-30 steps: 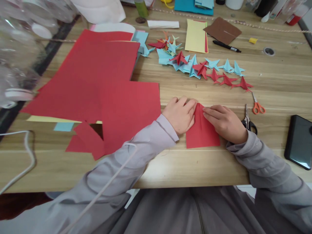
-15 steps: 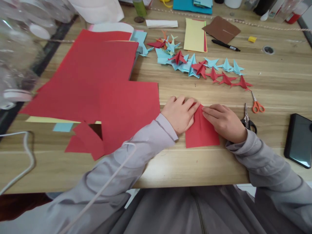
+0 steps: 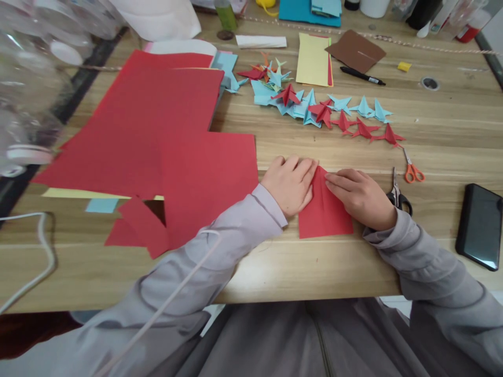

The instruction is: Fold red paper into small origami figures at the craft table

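Observation:
A small piece of red paper [image 3: 324,215] lies on the table before me, a crease down its middle and its far end narrowed to a point. My left hand [image 3: 290,185] holds its upper left edge with curled fingers near the tip. On the opposite edge my right hand [image 3: 362,198] presses with its fingers together; the thumb is hidden. Close beyond the right wrist lie black-handled scissors [image 3: 400,199], partly covered by the sleeve. Orange-handled scissors [image 3: 414,173] rest a little farther off.
Large red sheets [image 3: 184,110] cover the left side, with red scraps [image 3: 147,222] at their near edge. Folded red paper stars [image 3: 365,129] and blue ones [image 3: 363,107] line the back. A black phone [image 3: 480,225] lies right; yellow paper [image 3: 313,58] and a pen [image 3: 362,76] lie behind.
My left fingers have drawn back slightly from the paper's tip, so more of the point shows. The right hand stays almost where it was.

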{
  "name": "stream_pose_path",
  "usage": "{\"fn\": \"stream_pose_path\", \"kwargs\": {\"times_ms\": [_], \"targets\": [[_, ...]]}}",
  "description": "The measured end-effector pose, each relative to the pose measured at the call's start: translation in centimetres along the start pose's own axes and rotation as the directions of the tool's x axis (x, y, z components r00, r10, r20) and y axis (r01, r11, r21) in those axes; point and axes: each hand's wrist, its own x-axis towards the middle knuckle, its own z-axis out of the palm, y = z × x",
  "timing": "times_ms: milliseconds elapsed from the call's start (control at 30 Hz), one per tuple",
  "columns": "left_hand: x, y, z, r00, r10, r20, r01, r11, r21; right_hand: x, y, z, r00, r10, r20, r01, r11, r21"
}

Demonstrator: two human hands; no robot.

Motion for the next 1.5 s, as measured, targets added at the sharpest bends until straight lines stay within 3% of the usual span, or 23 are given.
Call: {"fn": "stream_pose_path", "kwargs": {"times_ms": [233,400,667,867,1133,1300,1500], "targets": [[-0.1,-0.3,0.3,0.991,0.131,-0.021,-0.131,0.991,-0.005,0.1,0.0,-0.1,1.0,0.001,0.005,-0.001,1.0,-0.019],[0.0,-0.5,0.7,0.99,0.13,-0.047,-0.132,0.99,-0.043,0.1,0.0,-0.1,1.0,-0.006,-0.005,0.006,0.999,-0.034],[0.1,-1.6,0.4,0.979,0.206,0.009,-0.204,0.974,-0.094,0.0,0.1,0.1,1.0,0.012,-0.003,-0.012,1.0,0.002],[0.2,-1.5,-0.1,0.98,0.185,0.067,-0.178,0.979,-0.097,-0.1,0.0,0.3,0.999,0.036,-0.009,-0.036,0.999,0.016],[0.2,-1.0,-0.5,0.984,0.154,0.09,-0.149,0.987,-0.059,0.3,-0.8,-0.3,0.995,0.074,0.07,-0.066,0.992,-0.107],[0.1,-0.3,-0.4,0.988,0.137,0.065,-0.136,0.99,-0.03,0.5,-1.6,-0.6,0.991,0.074,0.115,-0.054,0.984,-0.173],[0.0,0.1,-0.1,0.992,0.126,0.012,-0.126,0.992,-0.012,0.6,-2.8,-1.3,0.981,0.176,0.076,-0.156,0.963,-0.222]]}}
